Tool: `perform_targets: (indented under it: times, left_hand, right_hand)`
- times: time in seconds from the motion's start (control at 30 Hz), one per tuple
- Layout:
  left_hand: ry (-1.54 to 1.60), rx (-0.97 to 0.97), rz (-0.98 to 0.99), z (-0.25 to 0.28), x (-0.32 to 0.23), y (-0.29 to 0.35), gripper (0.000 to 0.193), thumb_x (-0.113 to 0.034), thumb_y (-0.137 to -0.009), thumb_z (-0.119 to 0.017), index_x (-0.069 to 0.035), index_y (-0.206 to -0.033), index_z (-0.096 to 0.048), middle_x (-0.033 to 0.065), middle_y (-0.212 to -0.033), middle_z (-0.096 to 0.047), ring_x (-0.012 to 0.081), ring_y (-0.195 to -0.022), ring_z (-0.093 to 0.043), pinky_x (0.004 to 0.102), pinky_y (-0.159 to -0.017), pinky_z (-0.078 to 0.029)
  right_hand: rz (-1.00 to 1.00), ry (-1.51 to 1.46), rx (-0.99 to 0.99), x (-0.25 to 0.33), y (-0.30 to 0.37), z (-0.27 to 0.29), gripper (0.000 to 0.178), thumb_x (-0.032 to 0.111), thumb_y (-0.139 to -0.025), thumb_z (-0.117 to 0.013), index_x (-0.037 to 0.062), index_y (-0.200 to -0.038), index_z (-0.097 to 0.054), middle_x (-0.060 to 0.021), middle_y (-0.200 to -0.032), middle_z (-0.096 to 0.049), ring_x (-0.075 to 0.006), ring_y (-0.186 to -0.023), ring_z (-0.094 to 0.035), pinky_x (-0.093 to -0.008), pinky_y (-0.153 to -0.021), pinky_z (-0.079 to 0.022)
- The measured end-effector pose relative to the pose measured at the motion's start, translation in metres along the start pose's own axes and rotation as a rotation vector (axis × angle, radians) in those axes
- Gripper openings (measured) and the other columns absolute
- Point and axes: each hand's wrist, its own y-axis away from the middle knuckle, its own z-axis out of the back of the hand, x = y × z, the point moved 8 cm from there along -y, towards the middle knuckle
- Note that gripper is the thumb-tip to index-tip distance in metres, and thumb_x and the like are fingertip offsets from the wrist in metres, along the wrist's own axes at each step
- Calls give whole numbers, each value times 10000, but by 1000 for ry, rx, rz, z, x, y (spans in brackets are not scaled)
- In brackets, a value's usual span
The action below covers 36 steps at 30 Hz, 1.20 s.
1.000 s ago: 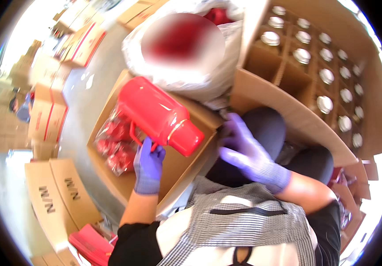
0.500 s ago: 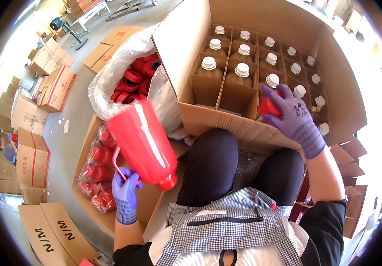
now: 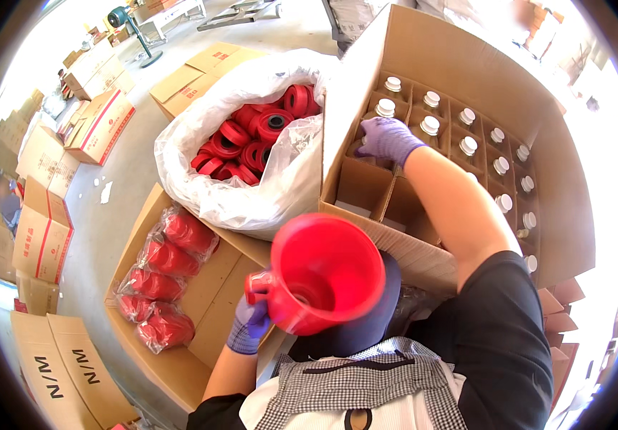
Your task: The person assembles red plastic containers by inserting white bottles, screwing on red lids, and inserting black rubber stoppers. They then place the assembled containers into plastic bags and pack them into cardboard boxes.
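My left hand [image 3: 250,322], in a purple work glove, is closed round the side handle of a red jug body [image 3: 327,287]. The jug is tilted over my lap, its wide round mouth facing up toward me and its inside bare. My gloved right hand [image 3: 391,140] reaches into the divided carton [image 3: 395,240]. Its fingers close over the top of a bottle in the left column, and that bottle is mostly hidden by the hand. Around it, several clear bottles with white caps [image 3: 429,125] stand upright in cardboard compartments. The nearest left compartments hold no bottle.
A white plastic bag [image 3: 291,197] full of red ring-shaped parts [image 3: 226,152] stands left of the carton. Below it, an open carton [image 3: 216,294] holds several plastic-wrapped red parts [image 3: 169,261]. More cartons [image 3: 44,222] line the left side, and a green fan [image 3: 137,36] stands farther back.
My right hand has moved left across the carton to another bottle; the red piece it held is out of sight. The jug has swung right, turning its mouth up. The view has shifted.
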Motion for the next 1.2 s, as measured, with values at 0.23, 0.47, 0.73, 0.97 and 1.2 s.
perform_targets:
  times: [0.23,0.47,0.73,0.97,1.2]
  left_hand:
    - [332,0,48,-79,-38,-4,232,-309,-1041,-585,-110,-1088,-697,162,-1618,-377,345,-1495,-351,522,-1244,-263]
    - [243,538,-421,-155,-55,-43,282,-369,-967,-617,-177,-1098,-777,141,-1673,-170,373,-1545,-166,555,-1262,-129]
    - [-432,666,-620,-250,-65,24,337,-319,-967,-605,-46,-1104,-747,209,-1439,-447,386,-1388,-406,533,-1201,-278]
    - [-212,1061,-296,-311,-38,4,393,-275,-967,-595,69,-1109,-720,269,-1234,-690,397,-1252,-617,513,-1147,-408]
    - [-616,176,-13,-157,-92,-7,373,-221,-939,-593,83,-1123,-707,172,-1069,-748,218,-981,-717,338,-936,-555]
  right_hand:
    - [15,-630,-752,-64,195,123,307,239,-917,-735,14,-1099,-633,-140,-986,-649,-274,-956,-681,-376,-847,-540]
    - [-173,-2250,-591,-4,361,-37,607,278,-954,-706,14,-1373,-355,-114,-1344,-410,-242,-1246,-426,-380,-1027,-367]
    - [136,-1772,-57,83,451,-93,1203,296,-848,-836,29,-1645,25,-164,-1699,-134,-265,-1550,-171,-402,-1246,-164]
    - [-19,-959,53,-5,420,-10,972,480,-798,-855,-12,-1513,-421,-200,-1369,-614,-232,-1279,-570,-362,-1111,-427]
    - [-445,-1707,-542,-58,606,-145,909,458,-824,-767,-12,-1502,-383,-162,-1439,-512,-259,-1361,-474,-395,-1153,-362]
